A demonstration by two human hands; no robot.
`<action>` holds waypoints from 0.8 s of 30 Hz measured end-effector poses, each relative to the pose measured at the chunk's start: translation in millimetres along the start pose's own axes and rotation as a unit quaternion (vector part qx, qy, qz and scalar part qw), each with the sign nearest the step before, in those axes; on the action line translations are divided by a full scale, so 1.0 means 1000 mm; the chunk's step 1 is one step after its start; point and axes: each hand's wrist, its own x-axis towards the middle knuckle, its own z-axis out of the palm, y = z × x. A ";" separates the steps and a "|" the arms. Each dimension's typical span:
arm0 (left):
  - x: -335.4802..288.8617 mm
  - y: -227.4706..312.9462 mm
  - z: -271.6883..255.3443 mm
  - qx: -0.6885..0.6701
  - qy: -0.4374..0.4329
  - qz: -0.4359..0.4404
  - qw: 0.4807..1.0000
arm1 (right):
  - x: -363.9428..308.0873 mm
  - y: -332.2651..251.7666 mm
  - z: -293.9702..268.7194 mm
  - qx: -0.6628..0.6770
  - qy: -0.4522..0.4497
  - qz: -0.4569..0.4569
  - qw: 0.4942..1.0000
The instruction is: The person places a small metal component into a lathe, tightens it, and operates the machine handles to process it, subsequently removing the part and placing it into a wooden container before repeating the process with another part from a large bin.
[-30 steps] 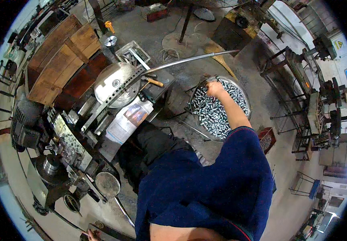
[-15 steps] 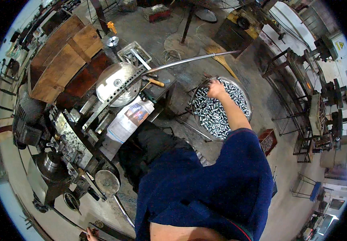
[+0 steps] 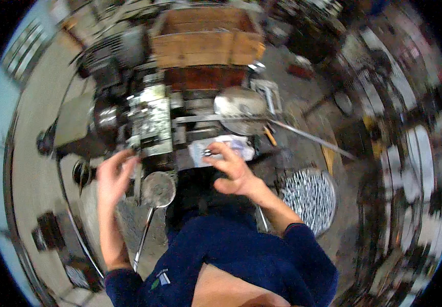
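My right hand (image 3: 234, 171) is raised above the printed paper sheet (image 3: 241, 144). Pinched at its fingertips is a small shiny metal cylinder (image 3: 207, 152); the other fingers are bent. My left hand (image 3: 114, 179) hovers at the left, near the bench machine's metal chuck (image 3: 107, 117) and a metal-littered work surface (image 3: 152, 120). Motion smears its fingers, so whether it holds anything cannot be made out. To the right of my body stands a round pan (image 3: 335, 204) heaped with small metal cylinders (image 3: 307, 199).
A long metal bar (image 3: 316, 139) sticks out to the right past a round metal disc (image 3: 231, 107). Behind the bench sits a wooden box (image 3: 195, 48). A round plate on a rod (image 3: 158, 189) is close by my left forearm. An orange-handled tool (image 3: 270, 135) lies beside the disc.
My right hand has left the pan and moved left over the bench, with a small metal cylinder in its fingertips. The left hand has risen toward the machine. The view has turned left.
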 end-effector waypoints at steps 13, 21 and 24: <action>-0.010 0.001 0.034 -0.187 -0.050 0.056 0.979 | 0.097 -0.049 0.046 0.019 -0.150 -0.104 0.983; -0.009 -0.013 0.031 -0.222 -0.051 0.000 0.974 | 0.122 -0.055 0.049 -0.018 -0.160 -0.167 0.973; -0.009 -0.018 0.026 -0.223 -0.061 -0.010 0.973 | 0.126 -0.052 0.054 -0.005 -0.181 -0.164 0.970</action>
